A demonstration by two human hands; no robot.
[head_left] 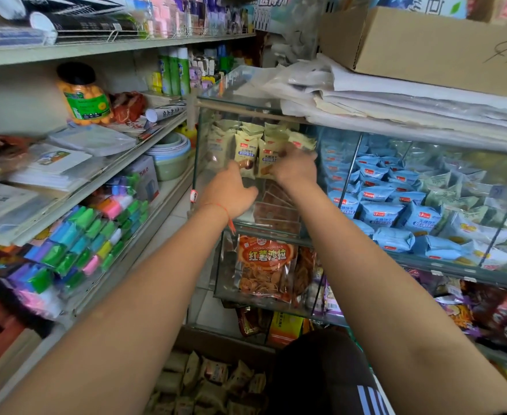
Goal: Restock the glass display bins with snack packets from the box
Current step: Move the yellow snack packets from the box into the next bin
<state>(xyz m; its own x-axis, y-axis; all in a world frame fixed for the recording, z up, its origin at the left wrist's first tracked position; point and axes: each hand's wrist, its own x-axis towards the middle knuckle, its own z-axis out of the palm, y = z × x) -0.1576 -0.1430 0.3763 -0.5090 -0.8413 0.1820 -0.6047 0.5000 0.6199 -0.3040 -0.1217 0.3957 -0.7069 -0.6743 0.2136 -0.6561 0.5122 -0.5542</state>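
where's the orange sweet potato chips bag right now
The orange chips bag stands in the lower glass bin, centre of the head view, below the cream packets both hands reach.

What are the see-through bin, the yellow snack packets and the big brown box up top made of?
The bin looks like glass: clear, hard walls with greenish edges and reflections. The yellow snack packets both hands are reaching to seem thin, shiny plastic film, crinkled with crimped ends. The brown box looks like matte cardboard, with folded flaps and pen marks on it.
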